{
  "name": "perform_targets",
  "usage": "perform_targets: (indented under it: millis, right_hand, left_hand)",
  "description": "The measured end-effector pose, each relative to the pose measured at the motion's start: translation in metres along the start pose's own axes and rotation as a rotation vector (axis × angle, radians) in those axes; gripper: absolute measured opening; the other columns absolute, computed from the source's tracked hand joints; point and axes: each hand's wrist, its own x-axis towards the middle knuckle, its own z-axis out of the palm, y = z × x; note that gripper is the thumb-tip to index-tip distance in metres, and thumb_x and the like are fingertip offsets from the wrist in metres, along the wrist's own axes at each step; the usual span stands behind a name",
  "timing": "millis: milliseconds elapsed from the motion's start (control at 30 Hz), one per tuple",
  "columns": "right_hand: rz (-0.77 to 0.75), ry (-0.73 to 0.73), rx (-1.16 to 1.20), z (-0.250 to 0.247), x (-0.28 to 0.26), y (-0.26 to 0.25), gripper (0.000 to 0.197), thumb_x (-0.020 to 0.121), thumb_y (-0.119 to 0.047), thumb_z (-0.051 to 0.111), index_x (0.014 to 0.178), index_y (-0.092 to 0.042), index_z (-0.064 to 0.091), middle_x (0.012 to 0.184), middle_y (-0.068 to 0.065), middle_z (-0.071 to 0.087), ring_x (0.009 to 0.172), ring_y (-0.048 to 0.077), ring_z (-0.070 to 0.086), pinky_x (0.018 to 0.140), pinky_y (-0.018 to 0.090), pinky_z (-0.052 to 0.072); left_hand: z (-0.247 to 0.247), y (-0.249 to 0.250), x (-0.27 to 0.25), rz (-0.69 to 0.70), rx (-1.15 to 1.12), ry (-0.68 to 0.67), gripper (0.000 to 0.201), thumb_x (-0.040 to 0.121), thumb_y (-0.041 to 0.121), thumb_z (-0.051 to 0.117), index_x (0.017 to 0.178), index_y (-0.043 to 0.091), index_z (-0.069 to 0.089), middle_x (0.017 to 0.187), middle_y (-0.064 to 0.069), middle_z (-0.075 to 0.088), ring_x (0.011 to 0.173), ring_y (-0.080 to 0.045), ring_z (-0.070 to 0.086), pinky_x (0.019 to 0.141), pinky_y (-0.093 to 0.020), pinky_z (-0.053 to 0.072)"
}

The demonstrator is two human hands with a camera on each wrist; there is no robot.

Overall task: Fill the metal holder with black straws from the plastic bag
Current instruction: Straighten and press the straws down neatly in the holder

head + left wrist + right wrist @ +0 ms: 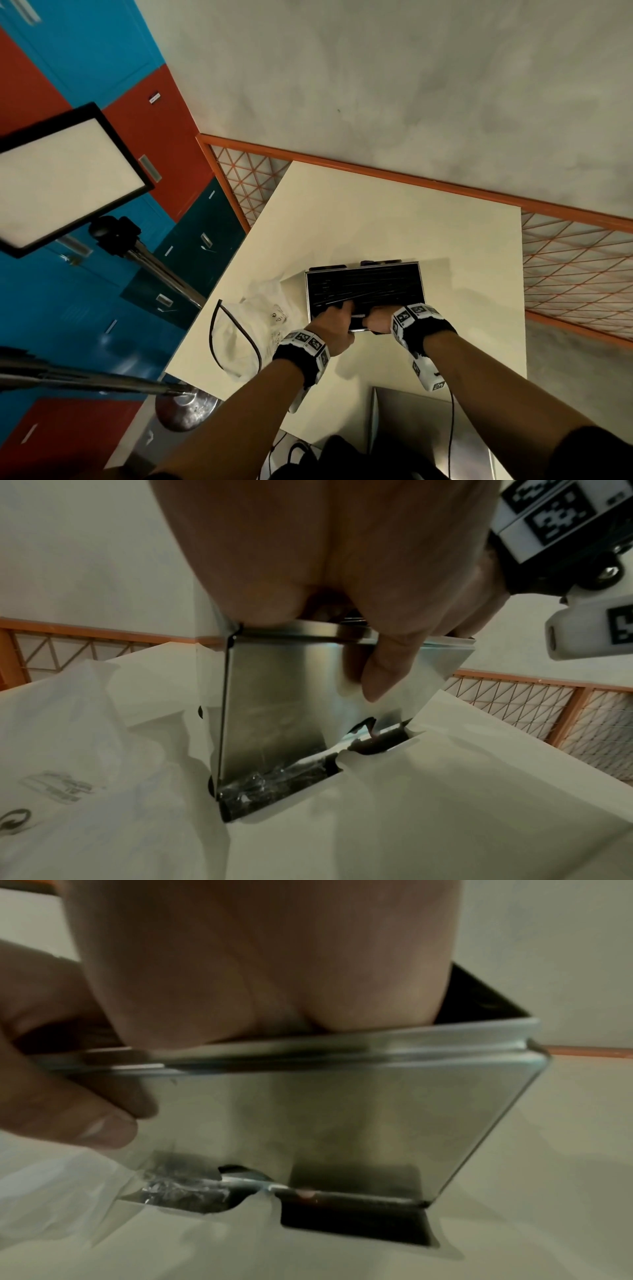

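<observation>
The metal holder [422, 284] stands on the white table [376, 212], open at the top and packed with black straws [366, 284] lying lengthwise. Both hands are at its near wall. My left hand [334, 320] reaches its fingers over the rim onto the straws, and in the left wrist view its thumb [377, 674] presses the holder's shiny front face [274, 710]. My right hand [378, 318] hooks over the same rim beside it, fingers inside the holder [377, 1110]. The crumpled clear plastic bag [253, 318] lies just left of the holder.
A black cable loop [236, 329] lies on the bag's near side. A light panel [61, 178] on a metal stand leans over the table's left edge. A grey flat object [428, 428] sits at the near edge. An orange mesh railing [565, 274] borders the far side.
</observation>
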Motion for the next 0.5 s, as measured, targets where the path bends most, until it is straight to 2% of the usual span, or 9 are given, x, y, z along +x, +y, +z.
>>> perform_targets:
  millis: [33,100,167,233,300,400,500]
  right_hand:
    - [-0.009,-0.003,-0.012,-0.003,0.001,0.0,0.029,0.088,-0.043,0.046,0.07,-0.024,0.057,0.081,0.001,0.067,0.08,0.019,0.056,0.079,0.03,0.04]
    - [-0.035,-0.022,-0.01,-0.009,-0.002,-0.002,0.029,0.09,-0.041,0.046,0.076,-0.022,0.063,0.083,0.003,0.068,0.082,0.02,0.059,0.081,0.032,0.044]
    - [-0.06,-0.058,0.005,-0.018,-0.004,-0.004,0.036,0.096,-0.036,0.044,0.098,-0.011,0.07,0.102,0.009,0.07,0.091,0.024,0.06,0.084,0.034,0.043]
    - [-0.083,-0.07,0.024,-0.029,-0.008,-0.007,0.038,0.099,-0.032,0.041,0.112,-0.007,0.068,0.116,0.012,0.067,0.104,0.028,0.061,0.089,0.034,0.044]
    - [-0.124,-0.056,0.034,-0.04,-0.012,-0.008,0.041,0.1,-0.034,0.039,0.114,-0.008,0.067,0.12,0.011,0.066,0.107,0.029,0.06,0.092,0.035,0.044]
    - [-0.183,-0.044,0.023,-0.049,-0.018,-0.007,0.046,0.102,-0.042,0.037,0.115,-0.009,0.067,0.12,0.011,0.066,0.108,0.03,0.059,0.088,0.033,0.042]
    - [-0.235,-0.019,-0.016,-0.053,-0.021,-0.002,0.05,0.098,-0.053,0.041,0.112,-0.014,0.069,0.111,0.009,0.069,0.101,0.026,0.062,0.084,0.032,0.043]
  left_hand:
    - [-0.002,-0.001,0.002,0.007,0.013,0.001,0.045,0.088,0.022,0.063,0.128,0.013,0.044,0.11,-0.018,0.066,0.097,-0.041,0.066,0.081,-0.043,0.056]
    - [-0.009,-0.003,0.008,0.017,0.05,-0.011,0.047,0.088,0.027,0.065,0.128,0.013,0.045,0.11,-0.018,0.067,0.097,-0.041,0.067,0.081,-0.043,0.056]
    - [-0.016,-0.002,0.015,0.028,0.076,-0.032,0.051,0.087,0.029,0.068,0.13,0.013,0.046,0.112,-0.018,0.068,0.099,-0.04,0.067,0.082,-0.043,0.056]
    - [-0.023,0.0,0.022,0.032,0.11,-0.049,0.052,0.086,0.032,0.069,0.13,0.013,0.049,0.114,-0.017,0.068,0.1,-0.039,0.067,0.083,-0.042,0.056]
    - [-0.027,0.003,0.028,0.028,0.179,-0.077,0.047,0.088,0.035,0.066,0.128,0.014,0.052,0.116,-0.015,0.067,0.102,-0.04,0.067,0.085,-0.043,0.056]
    - [-0.032,0.007,0.035,0.029,0.233,-0.136,0.042,0.089,0.039,0.064,0.123,0.015,0.059,0.117,-0.013,0.068,0.103,-0.038,0.066,0.086,-0.041,0.055]
    - [-0.033,0.007,0.039,0.022,0.259,-0.176,0.038,0.094,0.04,0.058,0.121,0.014,0.063,0.116,-0.012,0.069,0.101,-0.036,0.067,0.083,-0.038,0.054]
